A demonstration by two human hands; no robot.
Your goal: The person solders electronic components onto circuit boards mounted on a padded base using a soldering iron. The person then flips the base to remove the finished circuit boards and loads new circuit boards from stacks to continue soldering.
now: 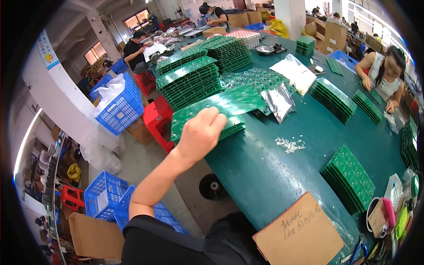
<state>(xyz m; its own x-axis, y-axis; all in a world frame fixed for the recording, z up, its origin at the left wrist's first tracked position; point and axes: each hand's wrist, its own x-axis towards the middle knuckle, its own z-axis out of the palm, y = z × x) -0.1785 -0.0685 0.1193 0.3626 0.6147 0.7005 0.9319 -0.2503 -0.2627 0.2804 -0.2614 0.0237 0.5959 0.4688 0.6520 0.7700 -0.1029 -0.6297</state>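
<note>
My left hand (201, 132) reaches in from the lower left, its fingers curled closed at the near edge of a green circuit board panel (234, 101). The panel is smeared by motion and lies over a low pile of green boards (234, 126) at the table's left edge; the thumb is hidden. Just behind rises a tall stack of circuit boards (187, 84), with another stack (227, 53) farther back. Many small boards (260, 79) are spread beside these stacks. A silver foil bag (279, 102) lies right of the panel. My right hand is out of view.
Small white parts (290, 144) lie loose on the green table (260, 172). Board stacks (349, 179) stand to the right, and a cardboard piece (298, 234) is in front. Across the table a person (384, 73) handles boards. A red stool (157, 121) and blue crates (119, 106) are left.
</note>
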